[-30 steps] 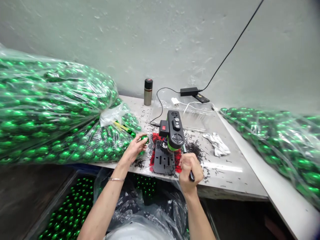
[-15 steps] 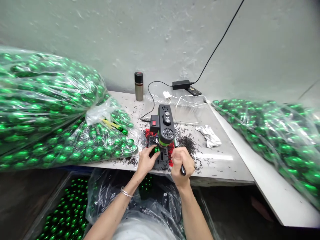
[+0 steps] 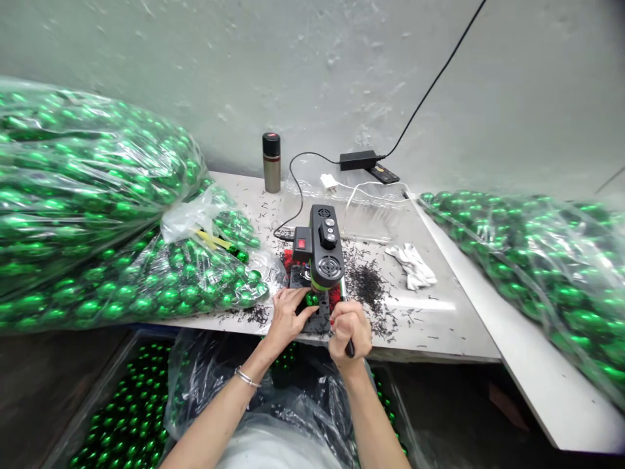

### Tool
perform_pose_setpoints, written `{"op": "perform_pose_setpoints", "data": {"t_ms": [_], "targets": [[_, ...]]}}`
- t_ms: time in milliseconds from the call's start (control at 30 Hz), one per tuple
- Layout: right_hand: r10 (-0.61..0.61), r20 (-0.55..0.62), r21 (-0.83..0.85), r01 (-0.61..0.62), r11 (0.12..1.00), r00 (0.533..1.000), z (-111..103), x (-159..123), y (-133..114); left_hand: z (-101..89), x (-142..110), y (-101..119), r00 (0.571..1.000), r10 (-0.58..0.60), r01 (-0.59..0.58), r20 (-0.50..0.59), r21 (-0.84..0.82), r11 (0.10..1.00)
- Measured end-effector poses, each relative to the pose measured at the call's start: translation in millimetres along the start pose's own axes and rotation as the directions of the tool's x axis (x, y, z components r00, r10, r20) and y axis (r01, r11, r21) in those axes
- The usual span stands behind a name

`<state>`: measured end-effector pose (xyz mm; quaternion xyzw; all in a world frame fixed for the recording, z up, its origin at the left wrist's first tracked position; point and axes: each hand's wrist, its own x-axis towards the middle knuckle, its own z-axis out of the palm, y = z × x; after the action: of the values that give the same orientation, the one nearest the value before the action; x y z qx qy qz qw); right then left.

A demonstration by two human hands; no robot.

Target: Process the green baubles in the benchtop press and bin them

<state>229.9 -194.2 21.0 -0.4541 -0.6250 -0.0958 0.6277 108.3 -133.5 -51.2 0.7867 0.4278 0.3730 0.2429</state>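
Below the fingers, nearest the wearer, small shiny green balls (image 3: 122,410) fill a bin, beside crumpled clear plastic (image 3: 317,391) between the forearms, the left one wearing a silvery bracelet (image 3: 247,377). At the worktable (image 3: 439,329), a person's left hand (image 3: 288,317) grips a single green ball (image 3: 311,298) between thumb and fingertips, the ball sitting just under the head of a black machine (image 3: 327,244) and above its slotted base plate (image 3: 319,324). The right hand (image 3: 350,332) is closed in a fist around a lever handle (image 3: 349,350), whose dark end shows below the curled fingers. Red material (image 3: 334,296) shows beside the plate, between the two hands' fingers. Just right of the right fingers lies a heap of short black pieces (image 3: 367,284), with more strewn about; farther right rest white gloves (image 3: 414,266). Left of the left fingers bulges a large clear bag (image 3: 97,202) of green balls, its gathered neck near a yellow strip (image 3: 213,239); another bag (image 3: 541,273) lies well to the right. Beyond the fingers, behind the machine, are a clear plastic tray (image 3: 381,220), a white plug (image 3: 329,182), an upright bottle (image 3: 272,164) and a black power adapter (image 3: 360,160), its cable (image 3: 439,73) rising before a scuffed gray wall (image 3: 312,71).
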Motion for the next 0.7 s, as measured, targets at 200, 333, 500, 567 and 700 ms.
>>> {"op": "perform_pose_setpoints", "data": {"t_ms": [200, 333, 500, 567, 700], "targets": [[-0.054, -0.033, -0.021, 0.054, 0.998, 0.998, 9, -24, 19, 1.1, -1, 0, 1.0, -0.008, 0.008, 0.002, -0.006, 1.0], [-0.037, -0.071, -0.009, 0.036, 0.999, 0.997, 14, -34, 25, 2.0, -1, -2, 1.0, -0.01, 0.01, -0.001, -0.032, 0.999], [-0.088, 0.016, -0.006, 0.088, 0.996, 0.996, 12, -38, 29, 1.8, -1, -1, 0.999, -0.032, 0.033, 0.019, -0.058, 0.998], [-0.087, 0.007, 0.002, 0.087, 0.996, 0.996, 10, -32, 25, 2.8, 0, -1, 0.999, -0.048, 0.049, 0.017, -0.065, 0.997], [0.014, -0.04, 0.029, -0.012, 0.999, 0.999, 1, 2, 4, 3.0, 3, 1, 0.998, -0.061, 0.061, -0.003, -0.082, 0.995]]}}
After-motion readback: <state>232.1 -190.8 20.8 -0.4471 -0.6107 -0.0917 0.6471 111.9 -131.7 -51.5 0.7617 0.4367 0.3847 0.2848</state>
